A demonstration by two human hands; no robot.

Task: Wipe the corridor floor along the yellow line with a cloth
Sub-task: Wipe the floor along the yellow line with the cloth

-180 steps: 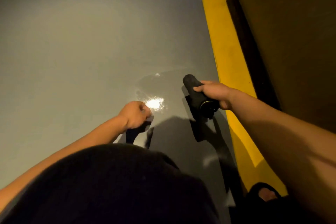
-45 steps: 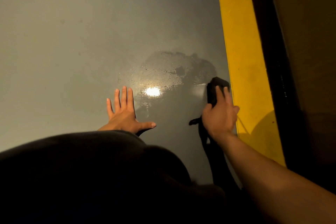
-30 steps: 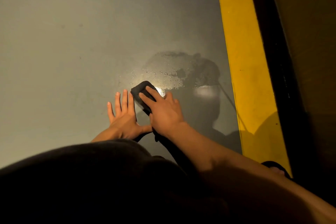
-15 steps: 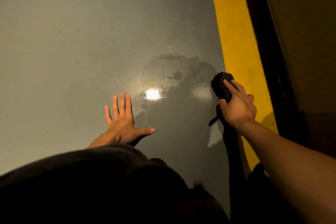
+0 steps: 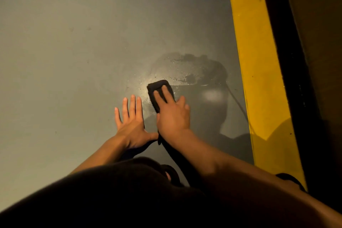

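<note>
The right hand [image 5: 173, 116] has its fingers [image 5: 162, 95] laid flat and close together on top of a dark folded cloth [image 5: 157, 87], pressing it onto the grey floor [image 5: 74, 52] rather than pinching it; the far edge of the cloth shows beyond the fingertips, and a dark tail of it runs back under the wrist. Just beside it, the left hand [image 5: 132, 126] lies palm down on the bare floor, 3 fingers straight and near together, the thumb splayed out toward the right wrist, holding nothing (it reads as a brace for the person's weight).

The cloth sits at the near-left edge of a wet patch [image 5: 188, 68] that spreads away toward the yellow line [image 5: 259, 61], which lies well apart to the right. A bright glare shows beside the cloth.

The step in hand looks like a wiping stroke across the wet area. Speckled droplets remain beyond the cloth, so the next move likely calls for steady downward pressure while sliding the cloth over them toward the line, left palm planted.
</note>
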